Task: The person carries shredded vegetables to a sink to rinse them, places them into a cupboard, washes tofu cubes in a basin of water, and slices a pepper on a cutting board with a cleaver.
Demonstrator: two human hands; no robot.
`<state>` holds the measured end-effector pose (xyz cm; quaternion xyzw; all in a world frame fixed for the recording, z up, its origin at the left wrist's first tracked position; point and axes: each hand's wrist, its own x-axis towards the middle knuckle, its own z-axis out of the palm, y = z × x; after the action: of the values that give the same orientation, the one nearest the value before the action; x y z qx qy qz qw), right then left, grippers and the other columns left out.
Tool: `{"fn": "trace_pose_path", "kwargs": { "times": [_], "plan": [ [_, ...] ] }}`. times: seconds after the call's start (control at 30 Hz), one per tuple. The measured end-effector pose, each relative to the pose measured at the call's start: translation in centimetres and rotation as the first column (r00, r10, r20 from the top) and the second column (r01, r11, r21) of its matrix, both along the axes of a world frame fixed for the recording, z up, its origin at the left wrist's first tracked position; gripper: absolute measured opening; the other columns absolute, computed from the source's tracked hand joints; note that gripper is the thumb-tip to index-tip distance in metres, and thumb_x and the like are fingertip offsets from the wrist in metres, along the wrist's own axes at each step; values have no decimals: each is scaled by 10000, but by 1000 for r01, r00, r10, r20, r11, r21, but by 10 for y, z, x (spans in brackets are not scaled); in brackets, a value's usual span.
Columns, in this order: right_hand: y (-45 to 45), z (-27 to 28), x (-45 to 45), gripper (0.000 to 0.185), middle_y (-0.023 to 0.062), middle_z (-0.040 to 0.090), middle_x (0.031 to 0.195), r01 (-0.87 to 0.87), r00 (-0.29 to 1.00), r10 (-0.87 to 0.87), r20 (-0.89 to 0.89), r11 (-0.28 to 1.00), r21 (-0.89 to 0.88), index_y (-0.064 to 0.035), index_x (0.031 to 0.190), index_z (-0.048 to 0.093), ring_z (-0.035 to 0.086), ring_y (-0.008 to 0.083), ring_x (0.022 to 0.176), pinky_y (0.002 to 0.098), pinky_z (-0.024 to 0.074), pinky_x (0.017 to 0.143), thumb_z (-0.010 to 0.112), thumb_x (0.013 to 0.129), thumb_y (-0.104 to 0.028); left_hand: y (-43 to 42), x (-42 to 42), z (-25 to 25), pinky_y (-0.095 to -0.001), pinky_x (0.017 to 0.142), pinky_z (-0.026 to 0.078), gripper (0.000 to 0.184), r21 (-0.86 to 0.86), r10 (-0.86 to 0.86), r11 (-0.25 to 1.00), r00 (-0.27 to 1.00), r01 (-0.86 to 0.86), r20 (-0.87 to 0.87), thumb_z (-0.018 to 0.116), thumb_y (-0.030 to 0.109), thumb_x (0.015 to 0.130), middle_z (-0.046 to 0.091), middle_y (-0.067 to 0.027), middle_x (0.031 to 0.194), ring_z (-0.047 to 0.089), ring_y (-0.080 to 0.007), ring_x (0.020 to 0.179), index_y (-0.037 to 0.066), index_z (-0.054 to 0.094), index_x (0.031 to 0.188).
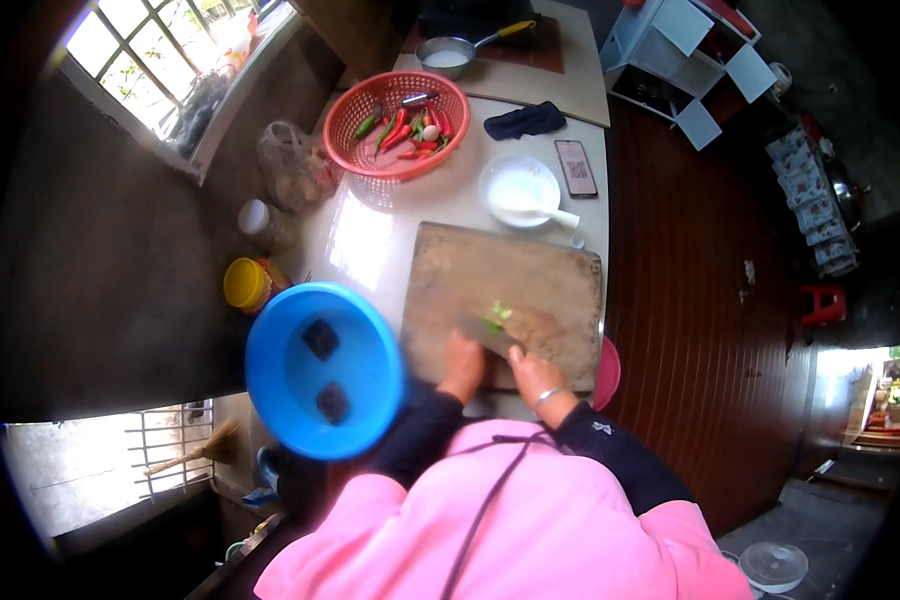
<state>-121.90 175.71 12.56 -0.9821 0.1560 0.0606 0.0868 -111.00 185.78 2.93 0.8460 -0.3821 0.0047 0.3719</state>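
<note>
A worn wooden cutting board (490, 265) lies at the counter's front. My right hand (538, 376), with a bracelet at the wrist, is closed round the handle of a knife (490, 338), whose blurred blade points left over the board. Small green pieces (495, 318) lie just beyond the blade. Near the blade's left end is my left hand (462, 368), blurred; its fingers are partly hidden, and what they hold, if anything, cannot be made out.
Left of the board stands a blue basin (260, 375) with two dark items in water. Behind are a red basket (342, 125) of peppers, a white bowl (490, 190) with a spoon, a phone (576, 168), a dark cloth (525, 121) and a metal strainer (446, 58).
</note>
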Motion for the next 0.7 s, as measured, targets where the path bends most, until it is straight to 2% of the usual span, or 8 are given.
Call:
{"fn": "trace_pose_path", "kwargs": {
  "times": [0.1,0.17,0.3,0.4,0.43,0.5,0.63,0.7],
  "plan": [
    [-14,-32,9,110,165,570,676,32,999,-31,-9,998,45,-52,893,437,603,319,594,399,493,498,444,810,-124,2,-1,-4,-391,682,443,184,112,-18,994,999,14,29,563,39,684,573,-133,859,532,-324,816,18,610,861],
    [-25,-44,8,158,171,577,668,-41,990,32,135,997,64,-61,921,435,595,338,605,430,482,517,475,791,-142,4,0,-3,-389,675,441,177,145,-27,989,1000,26,7,583,49,681,573,-123,855,531,-319,811,16,615,852],
    [-33,-31,13,225,178,583,671,159,987,-159,-21,961,227,-72,949,425,584,361,622,464,462,540,513,765,-166,4,-2,8,-383,674,441,193,38,3,999,999,-4,41,623,62,655,569,-111,844,525,-308,804,18,620,843],
    [-33,-5,3,221,182,587,683,124,992,-118,-42,960,252,-67,943,424,583,364,624,467,458,543,510,765,-166,3,-1,6,-381,677,441,178,6,2,1000,999,-2,45,624,61,656,566,-112,835,522,-307,798,16,615,828],
    [-33,-4,-4,221,182,587,683,126,992,-117,-48,960,252,-67,943,424,583,364,624,467,458,543,510,765,-166,3,-2,2,-380,679,441,161,-19,9,1000,999,-8,38,617,58,663,564,-114,829,520,-309,794,12,611,818],
    [-30,2,-14,208,178,587,678,-53,998,58,-18,980,190,-57,930,425,585,366,633,468,459,550,499,773,-171,4,-2,-1,-381,682,440,145,-5,-7,1000,1000,7,22,594,36,670,561,-122,837,520,-312,797,8,607,812],
    [-14,16,-13,164,162,582,655,15,977,26,-212,981,191,-55,908,430,594,347,616,447,471,531,473,797,-169,6,-2,-8,-415,634,415,94,-35,-5,999,999,7,35,506,24,682,526,-178,796,492,-337,733,19,593,716],
    [-5,2,-9,119,149,580,637,13,998,-8,-65,997,74,-61,889,435,602,322,593,418,481,502,443,819,-158,4,-3,-13,-417,636,417,94,-3,25,1000,999,-25,25,504,21,675,526,-180,793,490,-337,730,16,592,709]
  ]
}}
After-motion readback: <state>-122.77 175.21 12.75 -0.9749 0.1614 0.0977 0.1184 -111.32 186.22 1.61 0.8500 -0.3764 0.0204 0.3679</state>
